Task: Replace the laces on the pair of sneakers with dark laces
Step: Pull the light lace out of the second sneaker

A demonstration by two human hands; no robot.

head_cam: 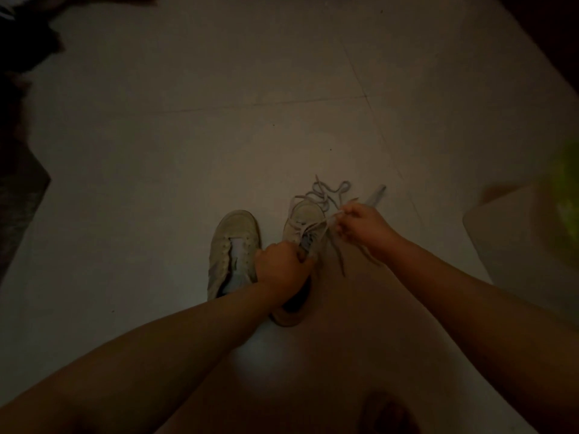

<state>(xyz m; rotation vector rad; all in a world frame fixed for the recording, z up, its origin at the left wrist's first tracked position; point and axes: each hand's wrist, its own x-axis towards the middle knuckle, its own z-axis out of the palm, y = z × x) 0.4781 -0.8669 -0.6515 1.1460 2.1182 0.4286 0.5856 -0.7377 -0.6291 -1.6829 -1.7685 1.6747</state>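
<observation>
Pale tiled floor (pixel 188 151) carries two light sneakers side by side. Unlaced sneaker (pixel 233 249) lies left; left hand (pixel 282 266) grips the laced sneaker (pixel 305 228). Right hand (pixel 360 225) pinches its one light lace (pixel 326 194).

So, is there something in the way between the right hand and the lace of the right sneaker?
No. The right hand already pinches the light lace and pulls it from the right sneaker, which the left hand grips. The left sneaker lies apart, on the other side.
</observation>
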